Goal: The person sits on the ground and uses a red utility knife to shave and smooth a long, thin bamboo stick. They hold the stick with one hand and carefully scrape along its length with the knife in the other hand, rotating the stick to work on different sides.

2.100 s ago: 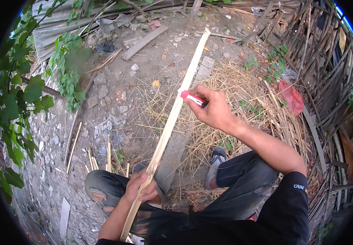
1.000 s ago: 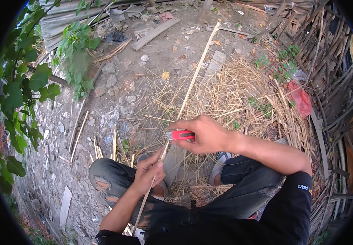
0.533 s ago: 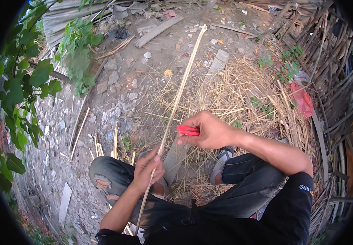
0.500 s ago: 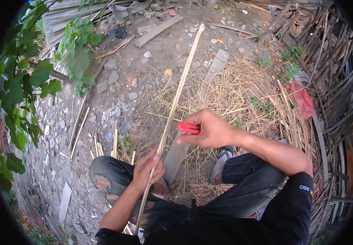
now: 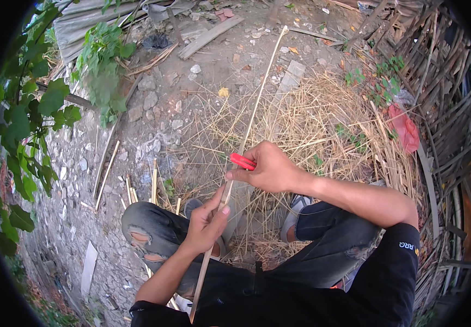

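Note:
A long, pale strip of bamboo (image 5: 257,101) runs from my lap up and slightly right toward the far ground. Around its lower part, in front of my left knee, my left hand (image 5: 205,224) is closed, thumb on top. Just beyond it my right hand (image 5: 271,169) grips a red utility knife (image 5: 243,161) against the strip. The knife's blade cannot be made out clearly. Between my feet and under the strip lies a flat grey board (image 5: 239,204).
Thin shavings (image 5: 322,117) cover the ground ahead and right. Several cut bamboo pieces (image 5: 154,182) stick up beside my left knee. A stick fence (image 5: 445,103) borders the right, near a red plastic bag (image 5: 403,128). Leafy vines (image 5: 25,125) hang at left. Stones (image 5: 151,101) lie beyond.
The bamboo strip has turned, showing a narrower side, and its far end has shifted right. My left hand has moved right and up; my right hand has brought the knife slightly left onto the strip.

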Motion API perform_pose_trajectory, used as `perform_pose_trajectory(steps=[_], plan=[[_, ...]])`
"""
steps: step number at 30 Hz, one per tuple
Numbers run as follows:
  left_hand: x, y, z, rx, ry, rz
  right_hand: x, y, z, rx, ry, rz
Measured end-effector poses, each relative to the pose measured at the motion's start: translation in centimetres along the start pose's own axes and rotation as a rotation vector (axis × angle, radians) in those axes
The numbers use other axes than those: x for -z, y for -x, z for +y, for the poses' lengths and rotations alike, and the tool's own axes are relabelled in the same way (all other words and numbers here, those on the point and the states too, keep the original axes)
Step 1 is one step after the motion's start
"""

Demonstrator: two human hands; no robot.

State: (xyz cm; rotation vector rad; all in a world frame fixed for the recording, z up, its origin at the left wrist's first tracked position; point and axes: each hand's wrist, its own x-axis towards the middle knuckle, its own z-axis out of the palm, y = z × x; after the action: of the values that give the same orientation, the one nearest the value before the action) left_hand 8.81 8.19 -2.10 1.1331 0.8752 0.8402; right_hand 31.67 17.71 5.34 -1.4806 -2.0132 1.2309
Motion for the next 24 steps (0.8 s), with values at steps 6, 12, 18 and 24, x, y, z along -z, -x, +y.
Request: perform_pose_trajectory(steps=[6,12,18,24], plan=[[0.2,-0.4,-0.6,-0.119,-0.217,0.038,0.3,-0.7,0.5,-0.001,-0.143,-0.062],[0.7,-0.3,0.0,-0.062,-0.095,0.056,1.3,0.0,-0.3,0.121,-0.202,-0.241],[1.6,-0.1,-0.3,-0.027,0.031,0.061,3.0,0.5,-0.5,0.266,-0.140,-0.484],[1.4,-0.2,1.7,0.080,0.329,-0.091,1.8,0.4,0.0,0.351,0.084,0.103]])
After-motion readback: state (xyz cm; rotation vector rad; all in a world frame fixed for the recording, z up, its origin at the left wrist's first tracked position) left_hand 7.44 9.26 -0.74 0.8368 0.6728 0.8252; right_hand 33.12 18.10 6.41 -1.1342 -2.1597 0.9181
